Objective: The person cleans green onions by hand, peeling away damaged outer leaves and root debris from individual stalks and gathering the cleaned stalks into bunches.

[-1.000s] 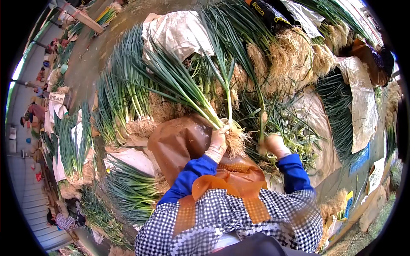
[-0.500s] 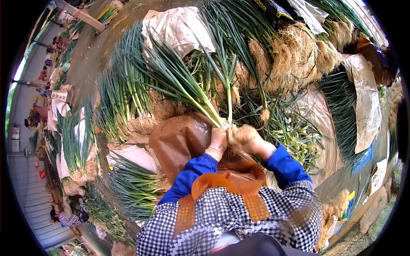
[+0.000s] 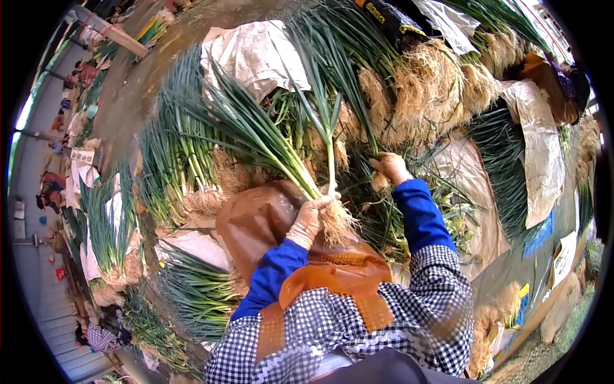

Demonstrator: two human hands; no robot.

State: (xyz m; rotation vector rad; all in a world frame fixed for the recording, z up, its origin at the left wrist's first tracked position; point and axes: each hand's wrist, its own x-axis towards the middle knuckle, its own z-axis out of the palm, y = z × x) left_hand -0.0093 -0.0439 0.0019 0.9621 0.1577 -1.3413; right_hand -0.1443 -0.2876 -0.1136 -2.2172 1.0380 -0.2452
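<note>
My left hand (image 3: 308, 219) is closed around a bunch of green onions (image 3: 281, 150) just above its pale, stringy roots (image 3: 336, 221). The long leaves fan out toward the upper left, and one separate stalk stands up at the bunch's right side. To the right, my right hand (image 3: 391, 168) has its fingers closed on the root end of another green onion (image 3: 368, 125), whose leaves run up and left. Below that hand lie loose leaves and trimmings (image 3: 441, 208). A brown apron (image 3: 256, 217) covers my lap beneath the held bunch.
Stacked green onions (image 3: 179, 147) stand at the left, with more (image 3: 198, 285) below them. A pale sack (image 3: 256, 57) lies at the top. Large root bundles (image 3: 428, 89) fill the upper right. Another pile (image 3: 502, 166) lies right. A person (image 3: 99, 337) is at lower left.
My right hand has moved from the bunch's roots up and right, and its fingers have closed on another onion's root end. My left hand still holds the bunch, slightly lower and further left.
</note>
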